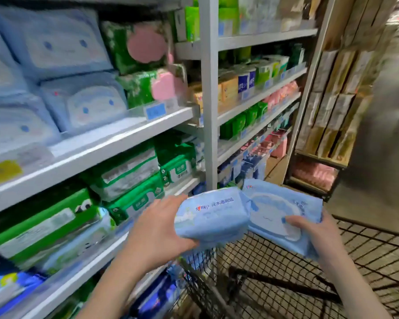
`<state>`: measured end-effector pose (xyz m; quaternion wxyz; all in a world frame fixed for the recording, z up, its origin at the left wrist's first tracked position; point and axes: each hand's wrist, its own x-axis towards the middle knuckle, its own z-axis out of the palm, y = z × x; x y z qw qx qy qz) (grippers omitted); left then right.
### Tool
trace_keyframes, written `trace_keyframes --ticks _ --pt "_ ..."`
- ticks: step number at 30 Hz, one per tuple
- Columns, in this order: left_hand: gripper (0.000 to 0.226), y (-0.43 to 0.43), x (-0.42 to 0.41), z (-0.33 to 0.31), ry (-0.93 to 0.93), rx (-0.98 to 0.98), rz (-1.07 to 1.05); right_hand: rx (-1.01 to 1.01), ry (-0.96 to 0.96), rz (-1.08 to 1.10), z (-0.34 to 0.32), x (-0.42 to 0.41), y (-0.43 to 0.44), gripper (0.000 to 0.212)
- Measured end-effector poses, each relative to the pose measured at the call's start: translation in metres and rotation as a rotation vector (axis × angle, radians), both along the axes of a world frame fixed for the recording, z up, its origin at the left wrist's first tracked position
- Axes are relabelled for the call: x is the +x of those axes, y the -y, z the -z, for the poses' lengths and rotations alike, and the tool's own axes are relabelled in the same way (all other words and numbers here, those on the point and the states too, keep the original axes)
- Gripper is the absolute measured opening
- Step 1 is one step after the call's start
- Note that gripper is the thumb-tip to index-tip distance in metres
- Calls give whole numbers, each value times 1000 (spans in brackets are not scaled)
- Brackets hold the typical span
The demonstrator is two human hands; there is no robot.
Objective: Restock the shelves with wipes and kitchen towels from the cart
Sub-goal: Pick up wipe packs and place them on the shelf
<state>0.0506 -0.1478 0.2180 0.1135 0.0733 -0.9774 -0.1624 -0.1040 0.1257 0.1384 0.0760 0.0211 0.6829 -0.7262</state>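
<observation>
Two light-blue wipes packs hang above the wire cart. My left hand grips the left wipes pack by its near end, thumb on top. My right hand holds the right wipes pack, thumb pressed on its white lid flap. The two packs touch in the middle. On the left, the upper shelf carries matching blue wipes packs with a bare strip along its front.
Green wipes packs fill the lower shelf on the left. A grey upright post divides the shelving bays; further shelves with small packets run to the right. Stacked cardboard boxes stand at the aisle end.
</observation>
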Motion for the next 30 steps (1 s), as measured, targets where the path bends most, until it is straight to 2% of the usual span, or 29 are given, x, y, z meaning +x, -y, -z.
trace_keyframes --ticks 5,12,17,24,30 --pt "93 11 52 -51 -227 -65 -145 -62 -164 -116 -66 20 21 47" --pt "95 11 98 -119 -384 -121 -401 -77 -428 -360 -130 19 57 65" --pt "97 22 114 -150 -440 -153 -550 -118 -541 -453 -159 12 85 82" --pt "87 69 118 -186 -452 -311 -691 -190 -657 -526 -188 8 121 65" --pt "83 107 112 -208 -443 -414 -774 -238 -759 -515 -212 7 154 75"
